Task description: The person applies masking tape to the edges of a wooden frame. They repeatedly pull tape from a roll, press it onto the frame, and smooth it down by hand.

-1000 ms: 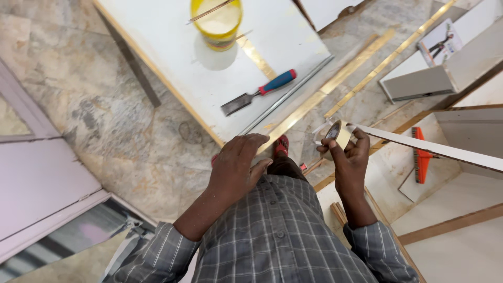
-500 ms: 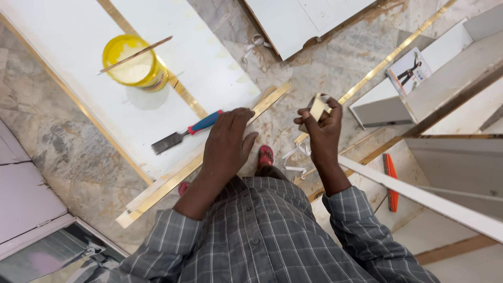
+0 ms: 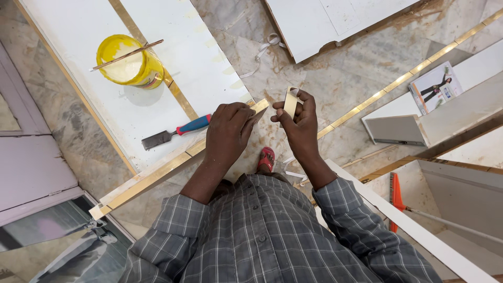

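Observation:
My left hand (image 3: 229, 128) grips the near end of a long gold-faced strip (image 3: 157, 175) that lies along the edge of a white board (image 3: 78, 63). My right hand (image 3: 297, 121) pinches a short curled piece of gold and white film (image 3: 290, 100) just right of the strip's end. The two hands are close together, a few centimetres apart, above the marble floor.
On the white board sit a yellow tub (image 3: 131, 60) with a stick across it and a scraper with a red and blue handle (image 3: 175, 132). Another gold strip (image 3: 398, 84) crosses the floor. White panels (image 3: 325, 21), a booklet (image 3: 435, 86) and a red-handled tool (image 3: 395, 202) lie to the right.
The view has shifted, so the board and tub now sit further left. My left hand has stayed on the strip's end, and my right hand holds the curled film slightly higher.

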